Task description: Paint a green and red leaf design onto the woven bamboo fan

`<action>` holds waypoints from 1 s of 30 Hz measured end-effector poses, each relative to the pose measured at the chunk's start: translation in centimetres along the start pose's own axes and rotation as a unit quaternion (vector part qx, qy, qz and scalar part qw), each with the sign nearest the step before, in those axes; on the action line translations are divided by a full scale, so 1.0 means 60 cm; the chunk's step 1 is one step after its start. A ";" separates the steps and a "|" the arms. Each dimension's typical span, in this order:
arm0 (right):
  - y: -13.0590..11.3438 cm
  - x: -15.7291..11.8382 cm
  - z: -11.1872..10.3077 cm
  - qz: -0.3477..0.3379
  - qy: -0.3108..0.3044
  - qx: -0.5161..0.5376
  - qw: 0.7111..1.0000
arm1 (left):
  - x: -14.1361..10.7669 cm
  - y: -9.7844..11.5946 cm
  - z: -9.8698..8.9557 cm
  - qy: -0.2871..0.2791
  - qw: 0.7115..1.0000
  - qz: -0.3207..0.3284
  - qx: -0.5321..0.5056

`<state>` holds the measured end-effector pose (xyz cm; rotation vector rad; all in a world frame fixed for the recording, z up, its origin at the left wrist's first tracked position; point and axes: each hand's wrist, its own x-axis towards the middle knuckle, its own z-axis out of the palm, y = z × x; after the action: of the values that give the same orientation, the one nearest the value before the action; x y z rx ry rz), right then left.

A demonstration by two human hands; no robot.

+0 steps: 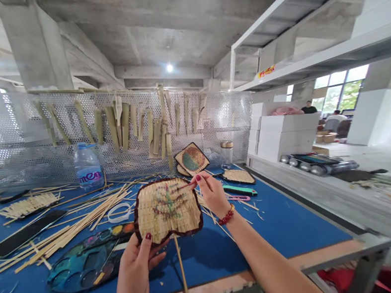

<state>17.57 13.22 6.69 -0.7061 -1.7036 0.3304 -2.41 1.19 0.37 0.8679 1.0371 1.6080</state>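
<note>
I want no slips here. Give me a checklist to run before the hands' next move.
1. Left hand supports the woven fan at its lower edge: ok.
2. Right hand pinches the thin brush: ok.
3. Brush tip touching the fan's face: cannot tell.
4. Paint palette in full view: not ok, partly hidden by the left hand.
5. Green cutter lying apart from both hands: ok.
6. Cutter's blade retracted: cannot tell.

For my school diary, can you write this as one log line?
Left hand: grips woven fan | right hand: holds thin paintbrush, pointed at fan's painted pattern | blue tabletop: paint palette
</note>
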 end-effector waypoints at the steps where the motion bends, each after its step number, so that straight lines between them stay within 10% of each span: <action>1: 0.001 0.000 0.001 -0.003 -0.004 -0.002 1.000 | 0.000 0.000 0.000 0.000 1.000 0.000 -0.001; 30: -0.008 -0.006 0.010 -0.044 -0.027 0.004 0.999 | 0.004 -0.001 0.000 0.001 1.000 -0.003 0.012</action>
<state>16.94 12.72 6.53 -0.6189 -1.7786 0.2956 -2.44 1.44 0.32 0.8781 1.0610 1.5957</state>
